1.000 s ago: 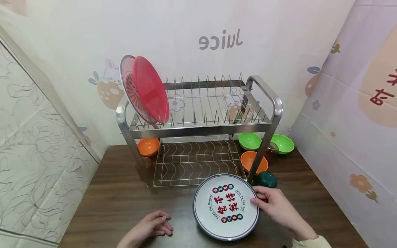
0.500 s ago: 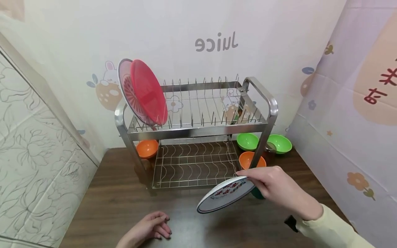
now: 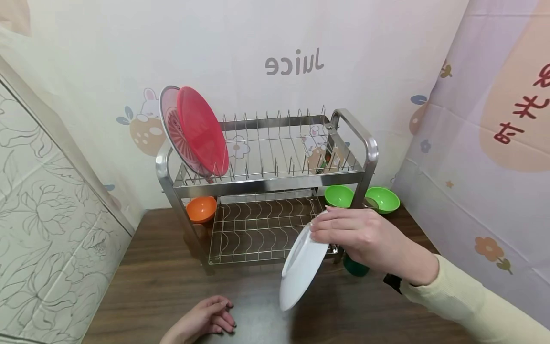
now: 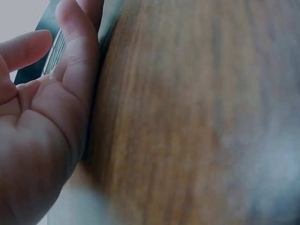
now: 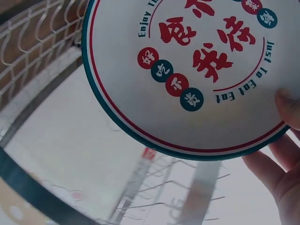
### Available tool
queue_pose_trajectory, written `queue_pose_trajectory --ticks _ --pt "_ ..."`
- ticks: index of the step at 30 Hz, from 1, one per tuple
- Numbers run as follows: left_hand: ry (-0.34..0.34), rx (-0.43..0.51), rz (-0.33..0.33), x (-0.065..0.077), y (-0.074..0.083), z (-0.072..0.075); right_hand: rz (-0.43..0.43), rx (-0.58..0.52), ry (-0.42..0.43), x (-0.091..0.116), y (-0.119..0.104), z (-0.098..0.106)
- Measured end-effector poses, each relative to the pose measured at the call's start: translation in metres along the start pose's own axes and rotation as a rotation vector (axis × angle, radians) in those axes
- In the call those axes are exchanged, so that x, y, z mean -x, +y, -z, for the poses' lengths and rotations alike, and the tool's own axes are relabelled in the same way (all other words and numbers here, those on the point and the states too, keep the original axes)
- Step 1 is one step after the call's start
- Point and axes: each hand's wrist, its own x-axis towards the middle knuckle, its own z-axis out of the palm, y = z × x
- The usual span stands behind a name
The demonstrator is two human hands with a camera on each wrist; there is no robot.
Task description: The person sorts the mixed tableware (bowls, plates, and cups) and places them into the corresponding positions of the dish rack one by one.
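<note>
My right hand (image 3: pixel 363 236) pinches a white plate (image 3: pixel 301 279) by its upper right rim, thumb on the printed face and fingers behind. The plate is steeply tilted above the table, in front of the rack's lower tier, with its plain underside showing in the head view. Red and green lettering and a green rim mark the plate's face (image 5: pixel 187 124) in the right wrist view. My left hand (image 3: pixel 204 317) rests on the table at the front left, fingers loosely curled and holding nothing; in the left wrist view that hand (image 4: pixel 51 108) lies on its side against the wood.
A two-tier metal dish rack (image 3: pixel 266 184) stands at the back. A red plate (image 3: pixel 204 134) and a patterned plate (image 3: pixel 169 119) lean in its upper left slots. An orange bowl (image 3: pixel 201 209), green bowls (image 3: pixel 382 199) and a dark green bowl (image 3: pixel 355 266) sit around its legs.
My right hand has lifted the plate off the table and turned it from face up to steeply tilted, underside toward the head camera. The left hand stays in place.
</note>
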Motion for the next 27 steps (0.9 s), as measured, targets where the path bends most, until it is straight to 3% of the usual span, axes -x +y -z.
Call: queue_pose_trajectory --ticks 13,19,27 --pt "-0.003 0.018 0.006 0.001 -0.001 0.003 0.145 -0.049 0.020 -0.065 0.004 0.019" --pt "-0.005 0.026 0.007 0.000 -0.001 0.003 0.154 -0.092 0.154 -0.087 0.008 0.032" --pt "-0.035 0.025 0.010 0.000 0.000 0.002 0.061 -0.202 0.359 -0.098 0.021 0.049"
